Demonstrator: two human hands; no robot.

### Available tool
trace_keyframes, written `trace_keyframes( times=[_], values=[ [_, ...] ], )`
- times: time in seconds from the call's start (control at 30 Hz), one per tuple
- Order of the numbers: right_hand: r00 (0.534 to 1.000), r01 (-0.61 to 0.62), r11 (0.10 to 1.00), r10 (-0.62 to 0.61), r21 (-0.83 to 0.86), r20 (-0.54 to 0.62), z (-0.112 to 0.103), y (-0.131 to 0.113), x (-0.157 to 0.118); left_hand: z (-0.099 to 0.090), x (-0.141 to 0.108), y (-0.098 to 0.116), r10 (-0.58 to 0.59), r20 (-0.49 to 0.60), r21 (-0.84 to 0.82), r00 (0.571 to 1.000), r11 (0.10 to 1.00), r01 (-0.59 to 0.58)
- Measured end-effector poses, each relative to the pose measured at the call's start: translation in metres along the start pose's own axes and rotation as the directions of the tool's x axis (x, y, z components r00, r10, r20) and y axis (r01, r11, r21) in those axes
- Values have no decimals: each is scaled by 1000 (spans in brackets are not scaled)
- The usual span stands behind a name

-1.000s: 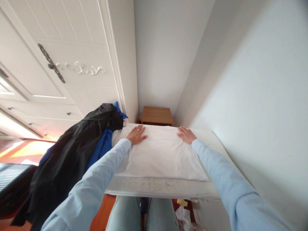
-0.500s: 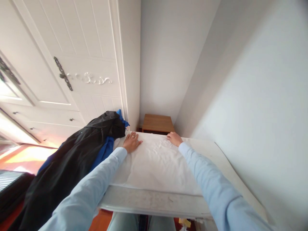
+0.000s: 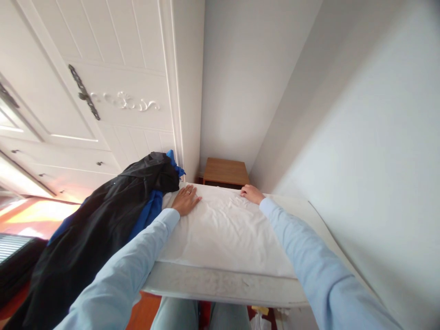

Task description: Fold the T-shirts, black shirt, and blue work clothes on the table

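Note:
A wrinkled white cloth lies across a white board-like surface, whose scuffed near strip shows in front of it. My left hand rests flat on the cloth's far left part, fingers spread, a ring on one finger. At the far edge, my right hand has its fingers curled together on the cloth, pinching it; the fingertips are partly hidden. Creases run through the cloth between the two hands. Beside my left hand, a black garment with blue cloth under it hangs over the left side.
A white wardrobe with dark metal handles rises at the left. Beyond the far edge stands a small brown wooden cabinet. A pale wall runs along the right side. A dark case is at lower left.
My right hand has shifted slightly right along the far edge, and more creases show in the cloth. The left hand stays flat, a little further left. The view has tilted slightly.

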State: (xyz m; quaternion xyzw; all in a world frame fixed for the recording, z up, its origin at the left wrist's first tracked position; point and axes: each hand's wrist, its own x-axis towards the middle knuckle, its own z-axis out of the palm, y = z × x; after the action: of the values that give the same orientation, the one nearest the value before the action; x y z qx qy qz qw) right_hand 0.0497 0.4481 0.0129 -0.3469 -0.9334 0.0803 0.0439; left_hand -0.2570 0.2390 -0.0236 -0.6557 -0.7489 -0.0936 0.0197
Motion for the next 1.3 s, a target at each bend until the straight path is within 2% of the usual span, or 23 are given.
trace_keyframes(
  times=[0.23, 0.47, 0.63, 0.8, 0.87, 0.97, 1.13, 1.23, 1.3],
  values=[
    [999, 4, 998, -6, -68, -35, -12, -3, 0, -1, 0, 1, 0, 8, 10, 1000, 1000, 0],
    [996, 24, 990, -36, -142, -79, -12, -9, -3, -4, -1, 3, -9, 20, 9, 1000, 1000, 9],
    [989, 43, 989, -62, -142, -131, 1, -15, -8, -6, -1, 3, -11, 23, 13, 1000, 1000, 11],
    [988, 113, 989, -122, -99, -92, 27, -10, -23, -3, -1, 2, -5, 16, -12, 1000, 1000, 5],
    [991, 72, 993, -83, -98, -104, 34, 3, -32, -2, 0, 1, -3, 22, -13, 1000, 1000, 4],
    [996, -54, 990, 43, -129, -84, 36, 33, -52, -2, 1, 0, 0, 36, -17, 999, 1000, 1],
    [956, -292, 937, 290, -190, -41, 19, 81, -91, -6, 1, 2, -3, 68, -9, 998, 1000, 3],
    [937, -349, 915, 341, -201, -73, 6, 90, -101, -6, 2, 2, -7, 87, 2, 996, 1000, 7],
    [935, -353, 913, 340, -206, -97, 0, 84, -102, -7, 3, 1, -15, 86, 9, 996, 1000, 14]
  ],
)
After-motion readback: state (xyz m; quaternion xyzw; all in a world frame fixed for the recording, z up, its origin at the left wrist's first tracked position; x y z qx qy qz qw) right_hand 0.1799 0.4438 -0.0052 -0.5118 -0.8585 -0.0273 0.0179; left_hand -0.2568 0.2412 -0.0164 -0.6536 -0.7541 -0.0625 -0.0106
